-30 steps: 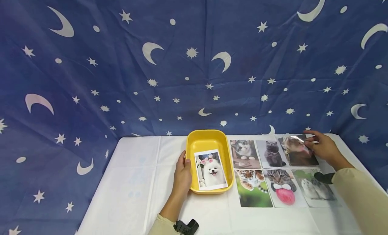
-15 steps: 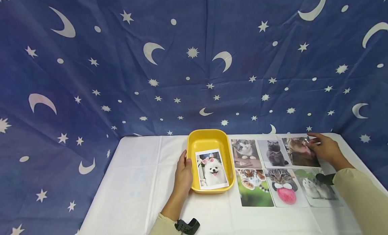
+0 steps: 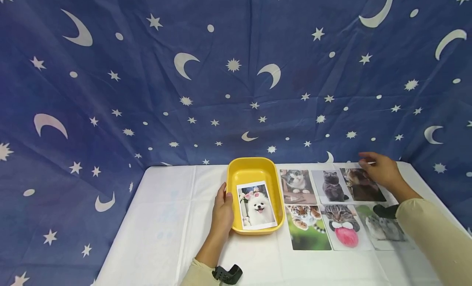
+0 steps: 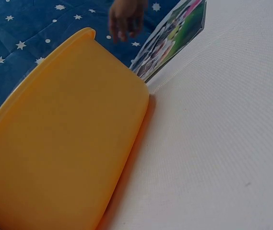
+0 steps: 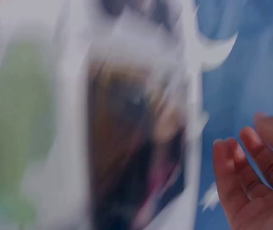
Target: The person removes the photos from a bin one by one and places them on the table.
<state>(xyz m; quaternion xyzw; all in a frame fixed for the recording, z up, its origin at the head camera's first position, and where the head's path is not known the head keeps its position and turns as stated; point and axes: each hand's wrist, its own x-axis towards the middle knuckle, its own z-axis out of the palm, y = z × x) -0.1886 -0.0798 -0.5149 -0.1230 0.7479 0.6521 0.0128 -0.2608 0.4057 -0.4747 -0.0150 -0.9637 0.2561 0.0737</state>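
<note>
A yellow plastic basin sits on the white table, with a photo card of a white fluffy dog lying in it. My left hand grips the basin's left rim. My right hand is raised over the far right card, a dark brown animal picture, holding nothing. In the right wrist view its fingers are apart from the blurred cards. Beside that picture lie a grey cat card and a grey-and-white cat card.
The nearer row holds a tiger cub card, a tabby cat card with a pink oval and a card of pale small animals. Behind the white tabletop hangs a blue curtain with moons and stars.
My right hand has lifted off the far right card and moved slightly left and away from me. That card now lies flat beside the grey cat card. The left hand and basin stay put.
</note>
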